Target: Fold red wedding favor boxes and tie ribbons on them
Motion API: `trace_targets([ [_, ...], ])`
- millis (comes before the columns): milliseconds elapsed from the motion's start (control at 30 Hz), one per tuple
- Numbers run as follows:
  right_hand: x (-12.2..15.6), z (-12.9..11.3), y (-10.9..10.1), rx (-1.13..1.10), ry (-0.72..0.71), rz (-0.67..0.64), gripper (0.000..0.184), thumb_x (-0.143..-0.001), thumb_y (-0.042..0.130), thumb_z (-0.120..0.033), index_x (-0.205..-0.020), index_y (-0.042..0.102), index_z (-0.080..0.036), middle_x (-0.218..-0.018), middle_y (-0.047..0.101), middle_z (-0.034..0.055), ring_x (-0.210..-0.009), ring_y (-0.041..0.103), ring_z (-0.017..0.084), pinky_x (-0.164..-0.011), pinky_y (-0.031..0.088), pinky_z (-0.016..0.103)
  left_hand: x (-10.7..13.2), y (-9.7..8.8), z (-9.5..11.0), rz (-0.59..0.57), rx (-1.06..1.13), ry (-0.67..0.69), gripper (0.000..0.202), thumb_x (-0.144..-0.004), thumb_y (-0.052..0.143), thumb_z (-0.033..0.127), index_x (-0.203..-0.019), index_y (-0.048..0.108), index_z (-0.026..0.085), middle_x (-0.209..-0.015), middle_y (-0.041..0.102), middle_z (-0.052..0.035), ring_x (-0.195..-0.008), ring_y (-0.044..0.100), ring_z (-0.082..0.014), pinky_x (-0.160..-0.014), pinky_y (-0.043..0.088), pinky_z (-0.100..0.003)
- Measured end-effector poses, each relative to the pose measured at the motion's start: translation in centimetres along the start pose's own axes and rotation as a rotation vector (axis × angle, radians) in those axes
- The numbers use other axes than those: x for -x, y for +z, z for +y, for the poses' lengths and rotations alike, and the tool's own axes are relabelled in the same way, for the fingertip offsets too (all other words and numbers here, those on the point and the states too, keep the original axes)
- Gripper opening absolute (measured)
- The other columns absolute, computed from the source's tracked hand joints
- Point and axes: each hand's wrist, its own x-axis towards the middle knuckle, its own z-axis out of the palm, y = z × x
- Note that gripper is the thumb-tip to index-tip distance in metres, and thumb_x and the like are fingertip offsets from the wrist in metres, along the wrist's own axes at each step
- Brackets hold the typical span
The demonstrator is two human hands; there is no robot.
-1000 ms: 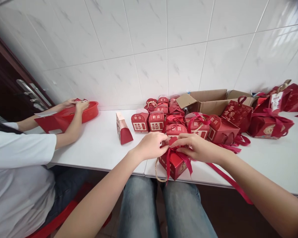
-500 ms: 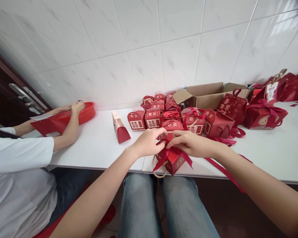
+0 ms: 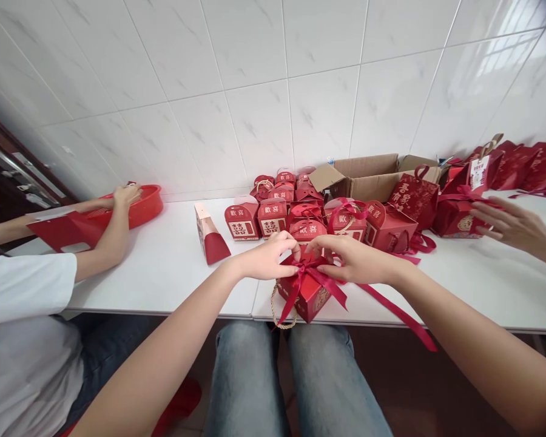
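A red gift box [image 3: 310, 298] stands at the table's front edge, with a dark red ribbon [image 3: 324, 283] tied in a bow on its top. A twisted rope handle [image 3: 283, 327] hangs at its left side. My left hand [image 3: 273, 256] pinches the bow's left side between thumb and fingers. Across from it, my right hand [image 3: 349, 260] has its fingers closed on the bow's right side. Both hands partly cover the loops. One long ribbon end [image 3: 403, 317] trails to the right over the table edge.
Several red boxes [image 3: 240, 220] stand behind, before an open cardboard carton [image 3: 368, 182]. A pink and red folded box [image 3: 212, 237] is left of them. Another person's hand [image 3: 509, 221] is by a ribboned box at right. At left, someone's hands reach at a red basin [image 3: 151, 205].
My hands have drawn slightly apart and the bow's knot now shows more clearly. Another person's hand has come in from the right, beside the ribboned box. The view has shifted a little.
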Motion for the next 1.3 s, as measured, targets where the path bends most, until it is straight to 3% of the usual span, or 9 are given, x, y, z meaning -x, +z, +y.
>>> trace_targets([
  [200,-0.1,0.2,0.3,-0.196,0.060,-0.012,0.017,-0.083,0.056,-0.018,-0.100,0.058,-0.019,-0.074,0.055,-0.0023,-0.063,0.049,0.012,-0.059,0.042,0.024,-0.3,-0.2,-0.5,-0.072,0.065,-0.009,0.006,-0.079,0.060,0.024,-0.083,0.056,0.022,-0.112,0.050,-0.0059,-0.113,0.049,-0.0233,-0.100,0.041,-0.039],
  [333,-0.3,0.2,0.5,-0.362,0.061,-0.008,0.017,-0.084,0.058,-0.022,-0.101,0.059,-0.018,-0.080,0.059,-0.0007,-0.065,0.050,0.011,-0.060,0.043,0.024,-0.1,-0.2,-0.4,-0.075,0.112,-0.008,0.008,-0.078,0.063,0.025,-0.086,0.061,0.023,-0.120,0.049,-0.0061,-0.122,0.043,-0.0259,-0.106,0.035,-0.040],
  [467,-0.5,0.4,0.5,-0.452,0.092,0.002,0.017,-0.086,0.061,-0.027,-0.097,0.061,-0.015,-0.080,0.060,0.0015,-0.063,0.049,0.010,-0.060,0.042,0.025,0.0,-0.3,-0.7,-0.056,0.167,-0.047,0.014,-0.076,0.065,0.034,-0.084,0.063,0.023,-0.108,0.049,-0.0049,-0.109,0.046,-0.0258,-0.102,0.036,-0.041],
  [733,-0.9,0.9,1.4,-0.731,0.086,0.054,0.021,-0.084,0.068,-0.033,-0.089,0.062,-0.014,-0.069,0.055,-0.0016,-0.059,0.044,0.008,-0.056,0.035,0.023,-0.6,0.6,-0.9,0.032,0.404,-0.069,0.016,-0.074,0.054,0.035,-0.071,0.054,0.019,-0.089,0.046,-0.0029,-0.094,0.046,-0.0219,-0.089,0.038,-0.036],
  [900,-0.9,1.3,1.8,-0.798,0.068,0.066,0.022,-0.082,0.071,-0.033,-0.086,0.062,-0.014,-0.070,0.055,-0.0010,-0.059,0.043,0.008,-0.055,0.034,0.023,-0.7,1.1,-0.5,0.037,0.538,-0.027,0.023,-0.071,0.063,0.039,-0.070,0.052,0.019,-0.083,0.048,-0.0003,-0.079,0.047,-0.0165,-0.074,0.039,-0.030],
  [1167,-0.7,0.8,1.6,-0.761,0.054,0.070,0.020,-0.082,0.070,-0.033,-0.084,0.065,-0.014,-0.071,0.057,0.0000,-0.059,0.045,0.008,-0.055,0.037,0.024,-0.6,1.6,-0.9,0.079,0.583,-0.028,0.024,-0.075,0.065,0.037,-0.065,0.054,0.018,-0.081,0.049,0.0001,-0.078,0.046,-0.0155,-0.076,0.037,-0.030],
  [1300,-0.7,0.1,1.0,-0.632,0.167,0.054,0.023,-0.083,0.066,-0.037,-0.090,0.066,-0.015,-0.078,0.060,0.0013,-0.059,0.047,0.008,-0.052,0.037,0.024,-0.5,1.8,-1.1,0.094,0.594,-0.038,0.022,-0.075,0.065,0.037,-0.067,0.059,0.017,-0.082,0.051,-0.0006,-0.078,0.048,-0.0157,-0.076,0.037,-0.030],
])
